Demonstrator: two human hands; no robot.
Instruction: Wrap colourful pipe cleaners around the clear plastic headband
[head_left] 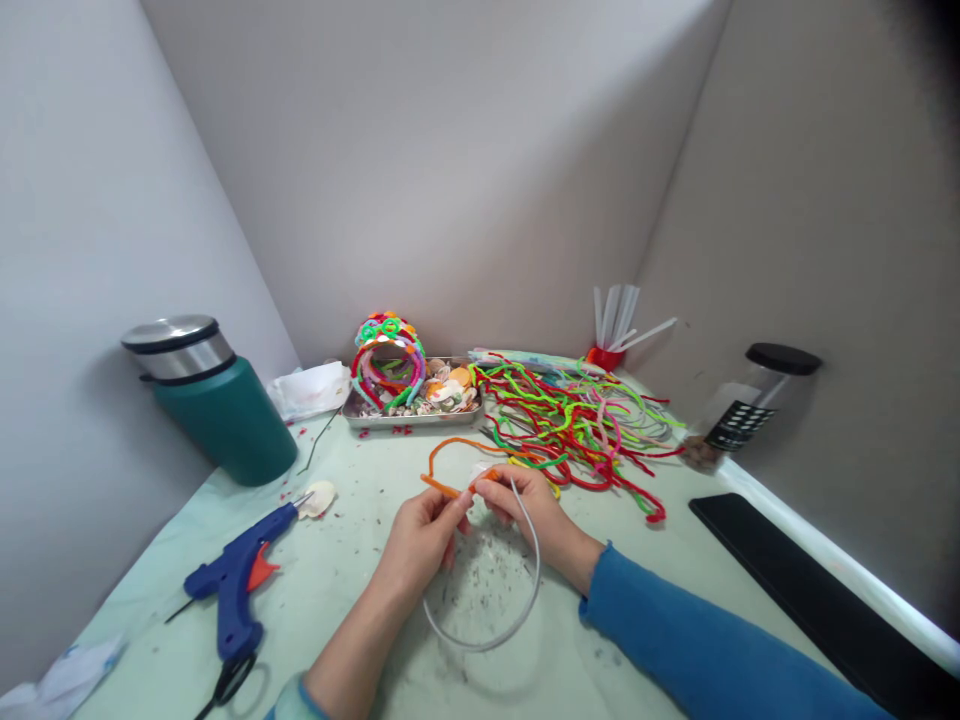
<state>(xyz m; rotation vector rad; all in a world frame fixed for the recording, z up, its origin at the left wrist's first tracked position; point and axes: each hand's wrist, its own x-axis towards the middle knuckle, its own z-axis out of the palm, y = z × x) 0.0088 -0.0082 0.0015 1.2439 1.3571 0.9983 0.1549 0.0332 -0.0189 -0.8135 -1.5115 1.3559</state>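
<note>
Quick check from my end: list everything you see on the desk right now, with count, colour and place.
pipe cleaner: one, orange, pinched by both hands
headband: one, pale grey hoop, under the hands, right hand gripping its upper end
pipe cleaner pile: many, red, green, pink, yellow, back right
tray: one, metal, back centre, holding shells and wrapped headbands
wrapped headbands: several, multicoloured, upright in tray
glue gun: one, blue, front left
shell: one, cream, at glue gun tip
flask: one, teal, steel lid, left
glue sticks: several, translucent, in red cup, back right
jar: one, clear, black lid, right
left hand: one, centre
right hand: one, blue sleeve
</note>
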